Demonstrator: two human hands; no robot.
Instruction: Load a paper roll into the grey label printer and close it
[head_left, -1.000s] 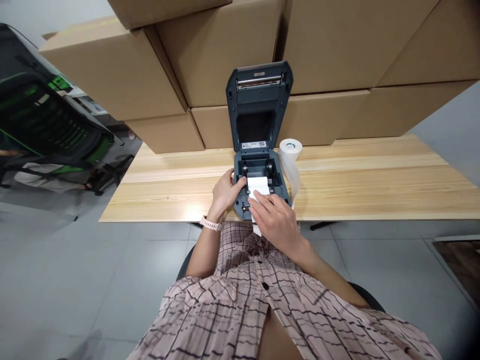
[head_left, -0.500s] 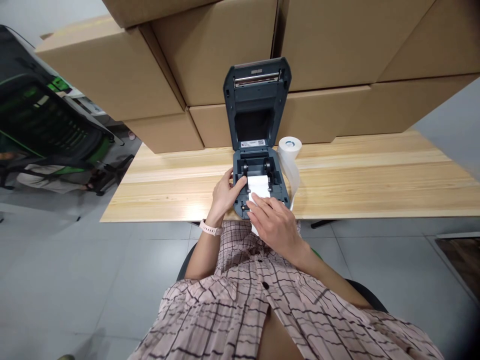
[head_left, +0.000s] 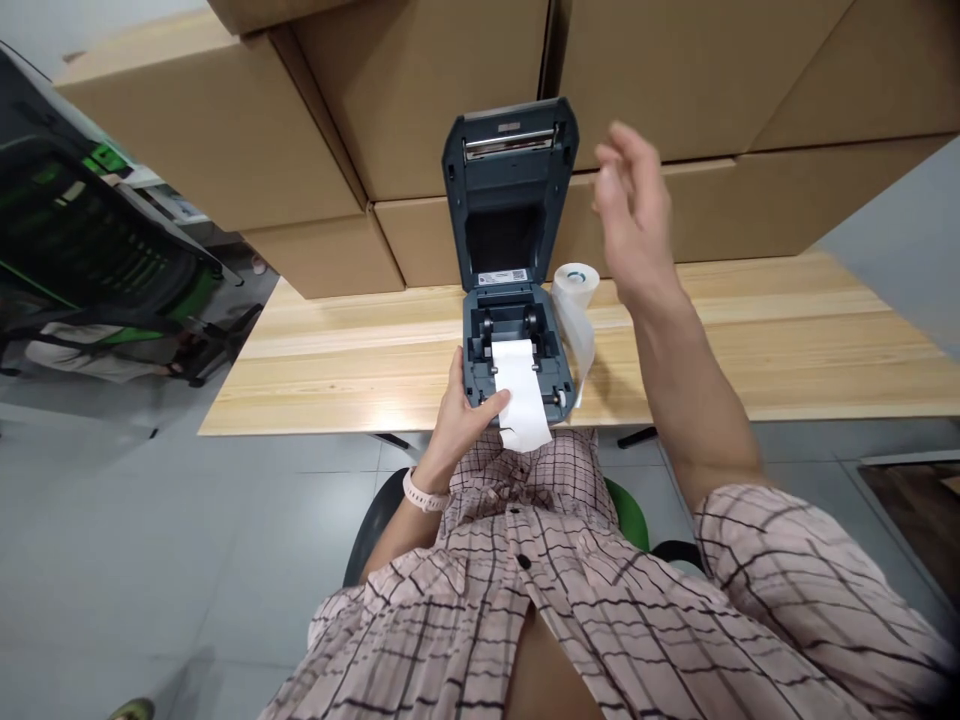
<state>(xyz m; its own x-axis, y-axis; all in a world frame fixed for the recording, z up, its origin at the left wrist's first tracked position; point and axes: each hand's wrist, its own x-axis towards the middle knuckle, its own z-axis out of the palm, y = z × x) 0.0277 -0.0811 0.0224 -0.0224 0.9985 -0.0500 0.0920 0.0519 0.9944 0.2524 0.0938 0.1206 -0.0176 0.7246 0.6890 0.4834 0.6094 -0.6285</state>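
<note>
A dark grey label printer (head_left: 556, 345) stands on the table with its lid (head_left: 502, 190) raised. A white paper strip (head_left: 521, 395) lies across its inside and hangs over the front edge, its end torn unevenly. My left hand (head_left: 466, 412) grips the printer's front left side, thumb pressing on the paper strip. Up in the air to the right of the lid is my right hand (head_left: 636, 215), slightly blurred, with loosely bent fingers and nothing seen in it. A white label roll (head_left: 576, 280) stands beside the printer on the right, its loose tail trailing toward the front.
Large cardboard boxes (head_left: 420, 100) are stacked along the back of the wooden table (head_left: 337, 370), close behind the raised lid. A black and green office chair (head_left: 97, 250) is off to the left. My lap is just under the table's front edge.
My right hand has left the paper strip and risen to the right of the lid. My left thumb has moved forward onto the paper, whose torn end now shows.
</note>
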